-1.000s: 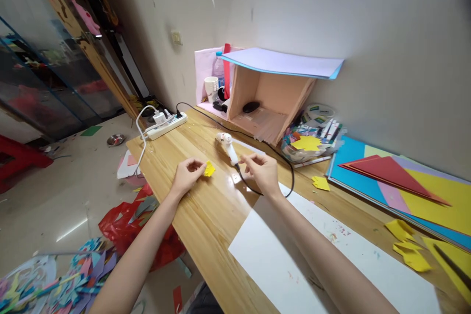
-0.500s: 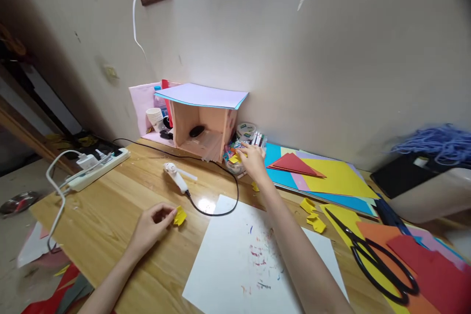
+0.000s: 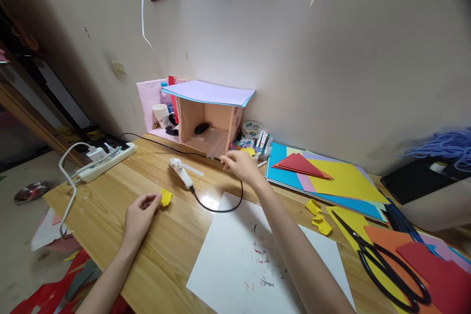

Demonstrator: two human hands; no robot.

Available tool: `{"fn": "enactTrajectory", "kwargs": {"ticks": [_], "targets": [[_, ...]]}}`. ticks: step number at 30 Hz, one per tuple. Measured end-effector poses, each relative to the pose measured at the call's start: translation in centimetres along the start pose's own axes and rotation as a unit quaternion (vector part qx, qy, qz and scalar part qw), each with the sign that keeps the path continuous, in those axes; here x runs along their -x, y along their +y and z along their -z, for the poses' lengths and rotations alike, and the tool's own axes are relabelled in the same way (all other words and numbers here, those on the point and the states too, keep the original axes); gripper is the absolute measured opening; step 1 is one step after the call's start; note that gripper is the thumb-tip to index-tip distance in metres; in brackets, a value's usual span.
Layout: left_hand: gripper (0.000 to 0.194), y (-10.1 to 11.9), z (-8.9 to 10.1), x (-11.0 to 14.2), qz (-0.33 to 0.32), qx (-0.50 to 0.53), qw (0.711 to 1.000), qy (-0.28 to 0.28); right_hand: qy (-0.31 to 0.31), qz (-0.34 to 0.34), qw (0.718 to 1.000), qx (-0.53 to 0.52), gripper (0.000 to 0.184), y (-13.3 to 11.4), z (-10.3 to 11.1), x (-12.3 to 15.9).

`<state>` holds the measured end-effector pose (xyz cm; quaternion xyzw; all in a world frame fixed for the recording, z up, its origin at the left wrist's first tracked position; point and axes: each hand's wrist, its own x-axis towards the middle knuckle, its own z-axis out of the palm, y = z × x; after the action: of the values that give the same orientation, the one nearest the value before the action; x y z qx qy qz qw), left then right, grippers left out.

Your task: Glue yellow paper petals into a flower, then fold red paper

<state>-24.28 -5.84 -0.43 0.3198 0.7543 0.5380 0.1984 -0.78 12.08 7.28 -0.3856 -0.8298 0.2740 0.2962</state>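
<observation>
My left hand (image 3: 141, 212) rests on the wooden table (image 3: 110, 206) and pinches a small folded yellow paper piece (image 3: 166, 197). A white glue gun (image 3: 180, 170) lies just beyond it, its black cord (image 3: 221, 206) looping toward my right hand. My right hand (image 3: 239, 164) hovers over the table in front of a tub of coloured scraps and markers (image 3: 257, 141). Its fingers are curled together, and what they hold, if anything, I cannot make out. A white sheet (image 3: 257, 265) with paint specks lies below my right forearm.
A wooden box (image 3: 209, 125) topped with a purple sheet stands at the wall, paper cups (image 3: 161, 113) beside it. A power strip (image 3: 106, 159) lies at the left edge. Stacked coloured paper (image 3: 331, 179), yellow scraps (image 3: 318, 216) and large black scissors (image 3: 386, 260) lie at the right.
My right hand has drawn back from the scrap tub toward the glue gun's cord. My left hand keeps hold of the yellow piece. The view has shifted slightly.
</observation>
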Motion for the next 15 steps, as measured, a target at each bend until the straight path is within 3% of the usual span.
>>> {"fn": "enactTrajectory", "kwargs": {"ticks": [2, 6, 9, 12, 15], "targets": [[0.039, -0.3, 0.2, -0.1, 0.001, 0.002, 1.000, 0.018, -0.041, 0.016, 0.998, 0.051, 0.020, -1.3, -2.5, 0.3], [0.035, -0.2, 0.4, 0.2, -0.022, -0.022, 0.999, 0.041, -0.082, 0.032, 0.996, 0.029, 0.045, -2.9, -8.4, 0.1], [0.032, 0.2, 0.4, 0.5, -0.029, -0.027, 0.996, 0.075, -0.112, 0.035, 0.993, 0.011, 0.042, -3.6, -11.7, -0.3], [0.028, 0.3, 0.6, 0.5, -0.045, -0.003, 0.994, 0.096, -0.127, 0.038, 0.991, 0.012, 0.025, -3.8, -13.1, -0.5], [0.026, -0.2, 0.9, 0.1, -0.048, 0.035, 0.992, 0.110, -0.111, 0.028, 0.993, 0.009, 0.018, -3.2, -13.0, 0.3]]}}
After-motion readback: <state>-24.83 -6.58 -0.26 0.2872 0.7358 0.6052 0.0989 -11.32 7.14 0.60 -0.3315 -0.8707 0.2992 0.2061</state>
